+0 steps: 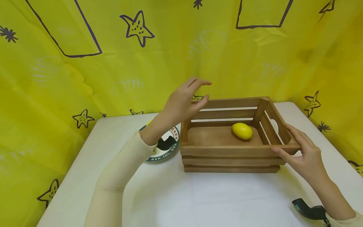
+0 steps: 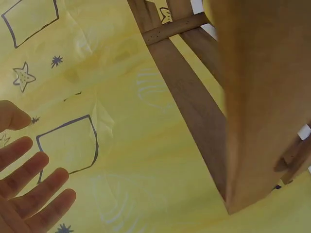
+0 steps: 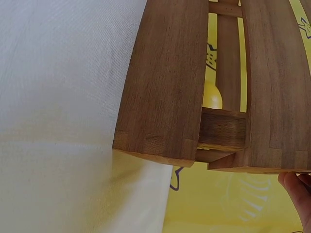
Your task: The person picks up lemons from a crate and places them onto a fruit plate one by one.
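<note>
A slatted wooden crate (image 1: pixel 232 151) stands on the white table in the head view, with a yellow lemon (image 1: pixel 242 131) lying inside toward its right. My right hand (image 1: pixel 304 154) holds the crate's right end, thumb at the front corner and fingers at the end board. In the right wrist view, fingertips (image 3: pixel 296 189) touch the edge of the crate (image 3: pixel 165 82). My left hand (image 1: pixel 184 97) hovers by the crate's back left corner, its fingers loosely bent with nothing between them. In the left wrist view its spread fingers (image 2: pixel 36 179) are apart from the crate (image 2: pixel 189 102).
A round plate (image 1: pixel 163 157) with a green lettered rim sits left of the crate, partly hidden by my left forearm. Something yellow (image 1: pixel 148 123) shows at its far side. A yellow patterned cloth (image 1: pixel 158 69) hangs behind the table (image 1: pixel 198 201).
</note>
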Demonstrator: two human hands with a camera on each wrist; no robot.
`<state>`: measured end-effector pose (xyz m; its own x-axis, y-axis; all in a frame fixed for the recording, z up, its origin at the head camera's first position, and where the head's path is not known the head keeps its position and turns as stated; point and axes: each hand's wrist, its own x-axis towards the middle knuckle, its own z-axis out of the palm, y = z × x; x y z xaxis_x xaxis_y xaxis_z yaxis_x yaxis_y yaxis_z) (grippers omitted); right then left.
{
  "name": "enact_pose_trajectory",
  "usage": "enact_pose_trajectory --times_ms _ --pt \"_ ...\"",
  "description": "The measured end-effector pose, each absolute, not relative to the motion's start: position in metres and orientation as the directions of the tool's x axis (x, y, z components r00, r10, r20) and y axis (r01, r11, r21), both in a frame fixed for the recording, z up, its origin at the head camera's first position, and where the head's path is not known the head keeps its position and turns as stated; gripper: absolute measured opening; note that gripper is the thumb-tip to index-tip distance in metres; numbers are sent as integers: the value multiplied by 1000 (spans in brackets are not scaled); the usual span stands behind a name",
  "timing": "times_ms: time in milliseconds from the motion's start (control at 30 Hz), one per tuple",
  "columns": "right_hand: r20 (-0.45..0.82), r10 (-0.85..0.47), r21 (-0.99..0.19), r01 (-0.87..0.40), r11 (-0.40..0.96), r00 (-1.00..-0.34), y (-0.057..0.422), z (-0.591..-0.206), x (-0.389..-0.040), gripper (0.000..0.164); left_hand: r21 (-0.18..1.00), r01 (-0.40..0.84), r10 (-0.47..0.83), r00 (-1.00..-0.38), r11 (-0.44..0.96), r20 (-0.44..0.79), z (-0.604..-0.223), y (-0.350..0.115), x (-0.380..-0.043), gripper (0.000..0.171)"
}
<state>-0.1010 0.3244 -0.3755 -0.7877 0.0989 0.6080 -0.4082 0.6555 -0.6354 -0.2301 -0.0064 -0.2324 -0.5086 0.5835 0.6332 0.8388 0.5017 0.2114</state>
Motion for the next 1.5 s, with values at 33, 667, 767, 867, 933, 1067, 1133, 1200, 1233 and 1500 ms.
enact_pose_trajectory --times_ms 33,667,767,867,933,1067,1133,1200,1233,1500 --pt "605 97 -635 -405 658 -790 325 -375 -101 78 219 839 587 -512 498 626 -230 -3 -232 34" --pt "568 109 -640 -355 682 -815 327 -372 -98 80 343 853 676 -521 393 521 -222 55 -267 41" --pt "564 107 -639 -350 685 -819 328 -371 -99 80 358 867 685 -495 347 534 -224 64 -269 45" --pt "555 101 -642 -349 682 -825 327 -371 -99 81 379 879 690 -465 289 555 -227 72 -271 48" --pt "549 94 -643 -349 682 -830 325 -371 -100 81 385 886 703 -445 257 555 -229 78 -273 49" --pt "550 94 -644 -350 680 -830 323 -373 -99 81 412 880 774 -427 237 468 -231 93 -276 49" --pt "557 96 -644 -356 677 -825 323 -373 -98 81 430 869 813 -425 244 398 -233 102 -278 48" --pt "566 95 -642 -365 674 -819 323 -374 -97 80 454 855 842 -425 252 332 -235 110 -280 47" --pt "572 94 -640 -371 673 -815 324 -374 -97 80 468 848 853 -420 248 310 -236 114 -281 46" --pt "588 94 -638 -389 665 -803 325 -373 -97 79 752 659 862 -389 14 324 -253 136 -291 27"
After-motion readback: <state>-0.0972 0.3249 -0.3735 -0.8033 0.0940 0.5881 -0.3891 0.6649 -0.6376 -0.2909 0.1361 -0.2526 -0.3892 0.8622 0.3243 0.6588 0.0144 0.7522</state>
